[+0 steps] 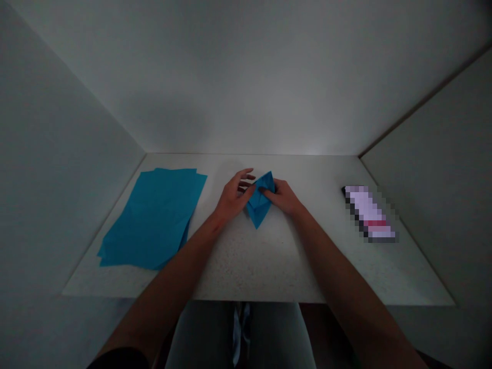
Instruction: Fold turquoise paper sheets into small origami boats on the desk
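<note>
A folded blue paper, diamond-shaped with creased flaps, is held over the middle of the white table. My right hand grips its right side, thumb on the front face and the other fingers mostly hidden behind. At the left edge is my left hand, its thumb against the paper. The other fingers of that hand are spread apart and slightly bent, pointing toward the paper's upper left. The paper's back is hidden.
To the left lies a loose stack of blue paper sheets, partly beneath my left forearm. A phone with a blurred screen lies at the right. White walls border the table's back and sides; its front edge is just before my lap.
</note>
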`<state>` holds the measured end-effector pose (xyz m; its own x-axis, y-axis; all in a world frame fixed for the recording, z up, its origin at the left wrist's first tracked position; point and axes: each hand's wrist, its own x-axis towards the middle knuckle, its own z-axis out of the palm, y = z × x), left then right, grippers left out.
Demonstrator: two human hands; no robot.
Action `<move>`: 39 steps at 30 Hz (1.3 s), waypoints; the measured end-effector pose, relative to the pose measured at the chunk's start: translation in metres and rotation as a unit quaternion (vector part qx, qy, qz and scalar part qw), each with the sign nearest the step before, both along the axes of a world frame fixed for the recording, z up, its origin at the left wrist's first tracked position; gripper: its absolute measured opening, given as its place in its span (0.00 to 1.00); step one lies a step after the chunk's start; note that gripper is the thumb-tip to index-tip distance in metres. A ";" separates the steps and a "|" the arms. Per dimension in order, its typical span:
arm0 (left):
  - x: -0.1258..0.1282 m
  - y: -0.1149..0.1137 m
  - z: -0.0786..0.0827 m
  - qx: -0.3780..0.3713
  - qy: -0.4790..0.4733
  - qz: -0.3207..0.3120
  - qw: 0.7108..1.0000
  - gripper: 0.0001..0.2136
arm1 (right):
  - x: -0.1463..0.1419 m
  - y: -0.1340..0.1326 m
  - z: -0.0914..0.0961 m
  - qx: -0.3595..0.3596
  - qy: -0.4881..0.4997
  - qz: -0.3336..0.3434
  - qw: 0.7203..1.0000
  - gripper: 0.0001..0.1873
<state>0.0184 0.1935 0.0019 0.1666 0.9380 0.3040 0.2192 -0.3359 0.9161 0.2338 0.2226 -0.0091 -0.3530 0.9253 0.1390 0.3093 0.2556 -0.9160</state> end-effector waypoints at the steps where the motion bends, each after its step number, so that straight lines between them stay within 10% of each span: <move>1: 0.000 0.000 0.000 -0.006 -0.014 0.003 1.000 0.22 | -0.001 0.000 0.001 0.006 0.001 0.005 1.000 0.15; 16: -0.006 -0.004 0.012 0.059 0.024 0.129 0.990 0.01 | -0.003 0.001 -0.002 0.001 0.085 -0.026 0.996 0.18; 39: -0.005 0.003 0.006 0.081 0.005 0.121 0.989 0.11 | -0.009 -0.005 0.009 0.072 0.017 -0.043 0.996 0.22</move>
<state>0.0129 0.1964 0.0077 -0.0542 0.8894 0.4538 0.3198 -0.4151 0.8517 0.2243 0.2172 0.0002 -0.2662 0.9212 0.2840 0.3051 0.3599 -0.8817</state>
